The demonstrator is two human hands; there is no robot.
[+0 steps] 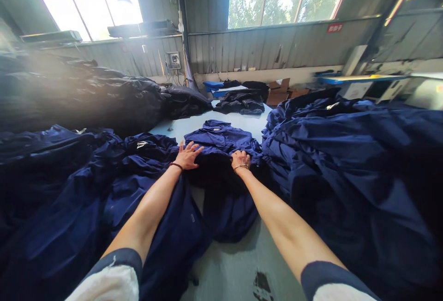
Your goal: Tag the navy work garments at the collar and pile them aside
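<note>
A navy blue jacket (221,139) with a collar or hood at its far end lies on the pale table between two heaps. Its near part drops over the table's front edge and looks almost black in the shade. My left hand (188,155) rests on the jacket's left side with the fingers spread. On the right side, my right hand (241,159) has its fingers curled closed on the jacket's fabric. Both arms reach straight forward, and the fingertips of the right hand are partly hidden in the cloth.
Heaps of navy garments flank me, a left pile (79,181) and a taller right pile (346,153). Black garments (114,93) are heaped behind on the left; a smaller black stack (240,101) lies on the pale table (169,125). Cardboard boxes (278,91) stand farther back.
</note>
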